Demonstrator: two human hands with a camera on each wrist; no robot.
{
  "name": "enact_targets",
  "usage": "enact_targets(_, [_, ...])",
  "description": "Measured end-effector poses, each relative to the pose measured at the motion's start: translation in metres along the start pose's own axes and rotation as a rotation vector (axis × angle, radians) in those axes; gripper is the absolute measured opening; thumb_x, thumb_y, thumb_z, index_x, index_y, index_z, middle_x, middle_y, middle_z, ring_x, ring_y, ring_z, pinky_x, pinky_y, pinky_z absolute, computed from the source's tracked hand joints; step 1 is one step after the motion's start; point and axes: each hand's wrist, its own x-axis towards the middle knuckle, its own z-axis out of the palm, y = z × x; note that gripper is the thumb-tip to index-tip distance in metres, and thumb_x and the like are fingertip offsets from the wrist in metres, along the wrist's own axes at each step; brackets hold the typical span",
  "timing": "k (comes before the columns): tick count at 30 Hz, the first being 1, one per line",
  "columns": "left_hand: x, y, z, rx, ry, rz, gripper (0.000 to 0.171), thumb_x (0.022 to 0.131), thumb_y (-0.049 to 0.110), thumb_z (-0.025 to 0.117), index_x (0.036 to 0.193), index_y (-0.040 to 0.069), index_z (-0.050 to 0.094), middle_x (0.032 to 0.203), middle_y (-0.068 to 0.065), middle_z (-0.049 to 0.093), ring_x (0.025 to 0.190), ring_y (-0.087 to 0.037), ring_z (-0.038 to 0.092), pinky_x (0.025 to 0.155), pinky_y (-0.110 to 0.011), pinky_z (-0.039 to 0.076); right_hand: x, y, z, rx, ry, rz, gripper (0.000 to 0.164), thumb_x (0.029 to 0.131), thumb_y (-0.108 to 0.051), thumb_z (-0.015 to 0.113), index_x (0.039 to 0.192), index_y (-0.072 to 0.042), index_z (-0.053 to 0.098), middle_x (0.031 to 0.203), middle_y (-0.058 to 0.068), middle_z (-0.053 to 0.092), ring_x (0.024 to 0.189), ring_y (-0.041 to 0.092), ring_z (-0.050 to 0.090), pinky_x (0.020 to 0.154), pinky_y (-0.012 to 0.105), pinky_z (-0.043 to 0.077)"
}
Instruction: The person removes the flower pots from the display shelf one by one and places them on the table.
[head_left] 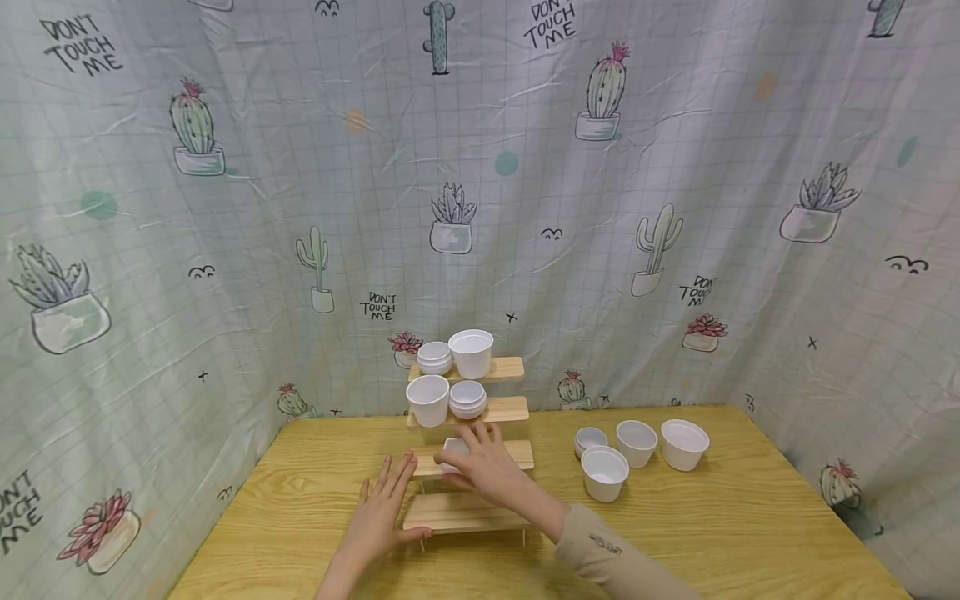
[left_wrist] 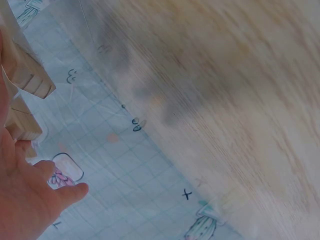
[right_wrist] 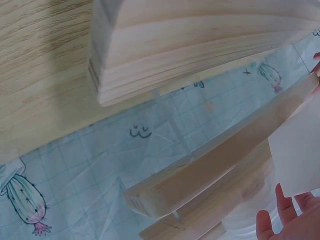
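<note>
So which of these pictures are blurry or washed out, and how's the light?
Head view: fairly crisp, softly lit, with glints on the creased curtain; left wrist view: hazy, the table blurred, with soft dark patches, shadow or reflection, I can't tell; right wrist view: pale and upside down, the white cup almost featureless, the near shelf looming large.

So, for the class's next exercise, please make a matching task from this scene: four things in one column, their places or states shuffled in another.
Things
1. Left hand
2. Right hand
3. Four white containers
4. Cactus-print curtain

Places or states
A. Behind the table
B. Gripping a white cup at the third shelf from the top
C. On the table, right of the wooden stand
D. Touching the wooden stand's left end

Pairs: 1-D; 2-B; 3-C; 4-A
</note>
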Motion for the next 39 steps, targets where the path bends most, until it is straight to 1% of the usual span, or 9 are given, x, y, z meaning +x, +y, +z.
enact_targets(5, [-0.001, 0.001, 0.000, 0.001, -0.001, -0.004, 0.108, 0.057, 0.064, 0.066, 0.143, 0.018, 0.020, 0.151, 0.001, 0.017, 0.136, -0.036, 0.016, 0.098, -0.068, 0.022, -0.005, 0.004, -0.003, -0.011, 0.090, -0.026, 0.023, 0.084, -0.050, 0.049, 0.101, -0.037, 0.056, 0.115, 0.004, 0.050, 0.096, 0.020, 0.045, 0.075, 0.036, 0.038])
enact_targets(8, [-0.001, 0.002, 0.000, 0.004, 0.002, -0.002, 0.108, 0.057, 0.064, 0.066, 0.144, 0.020, 0.018, 0.150, 0.001, 0.017, 0.136, -0.037, 0.016, 0.098, -0.068, 0.023, -0.008, 0.006, -0.005, -0.017, 0.116, -0.027, 0.024, 0.085, -0.051, 0.047, 0.100, -0.035, 0.055, 0.111, 0.003, 0.051, 0.093, 0.019, 0.044, 0.075, 0.037, 0.038])
enact_targets(11, [-0.001, 0.002, 0.001, 0.004, 0.001, -0.001, 0.109, 0.057, 0.064, 0.066, 0.144, 0.021, 0.017, 0.151, 0.001, 0.016, 0.136, -0.037, 0.016, 0.098, -0.068, 0.023, -0.011, 0.007, -0.007, -0.018, 0.093, -0.012, 0.026, 0.082, -0.050, 0.052, 0.102, -0.034, 0.055, 0.109, 0.003, 0.051, 0.092, 0.019, 0.044, 0.075, 0.038, 0.039])
enact_targets(14, [-0.001, 0.001, 0.001, -0.004, -0.002, -0.003, 0.109, 0.057, 0.064, 0.066, 0.144, 0.020, 0.017, 0.151, 0.002, 0.016, 0.136, -0.037, 0.015, 0.098, -0.068, 0.022, -0.015, 0.008, -0.010, -0.007, 0.042, 0.011, 0.031, 0.078, -0.049, 0.057, 0.105, -0.034, 0.055, 0.110, 0.002, 0.051, 0.096, 0.020, 0.045, 0.078, 0.038, 0.039])
enact_targets(16, [-0.001, 0.001, 0.001, -0.012, -0.001, -0.004, 0.108, 0.057, 0.063, 0.067, 0.144, 0.019, 0.018, 0.151, 0.001, 0.016, 0.136, -0.037, 0.016, 0.098, -0.068, 0.021, -0.018, 0.009, -0.012, -0.006, 0.016, 0.023, 0.033, 0.078, -0.049, 0.057, 0.107, -0.034, 0.054, 0.111, 0.001, 0.050, 0.099, 0.020, 0.045, 0.079, 0.038, 0.038])
enact_targets(20, [-0.001, 0.001, 0.001, -0.016, 0.004, -0.004, 0.108, 0.057, 0.062, 0.068, 0.143, 0.018, 0.020, 0.150, 0.001, 0.017, 0.135, -0.037, 0.016, 0.098, -0.068, 0.021, -0.023, 0.010, -0.016, -0.001, -0.005, 0.028, 0.035, 0.080, -0.049, 0.056, 0.110, -0.032, 0.054, 0.112, 0.001, 0.050, 0.098, 0.020, 0.045, 0.080, 0.038, 0.036])
enact_targets(26, [0.000, 0.000, 0.001, -0.006, -0.003, -0.006, 0.108, 0.057, 0.064, 0.066, 0.143, 0.019, 0.019, 0.151, 0.001, 0.016, 0.136, -0.037, 0.016, 0.099, -0.067, 0.020, -0.030, 0.011, -0.021, -0.013, -0.008, 0.030, 0.038, 0.080, -0.048, 0.057, 0.114, -0.030, 0.053, 0.110, 0.001, 0.052, 0.094, 0.019, 0.045, 0.080, 0.039, 0.036])
enact_targets(32, [0.000, 0.000, 0.002, -0.009, 0.005, -0.003, 0.108, 0.057, 0.063, 0.067, 0.143, 0.019, 0.019, 0.150, 0.001, 0.017, 0.136, -0.037, 0.016, 0.099, -0.067, 0.020, -0.038, 0.013, -0.024, -0.016, 0.016, 0.031, 0.044, 0.077, -0.049, 0.060, 0.114, -0.026, 0.053, 0.107, 0.000, 0.052, 0.092, 0.018, 0.044, 0.079, 0.039, 0.036])
enact_targets(39, [0.000, 0.001, 0.002, -0.004, 0.005, -0.008, 0.109, 0.056, 0.063, 0.068, 0.143, 0.019, 0.019, 0.151, 0.001, 0.016, 0.136, -0.037, 0.016, 0.099, -0.067, 0.019, -0.051, 0.016, -0.030, -0.018, 0.035, 0.030, 0.053, 0.072, -0.045, 0.067, 0.116, -0.021, 0.052, 0.105, 0.000, 0.051, 0.091, 0.019, 0.043, 0.077, 0.040, 0.039])
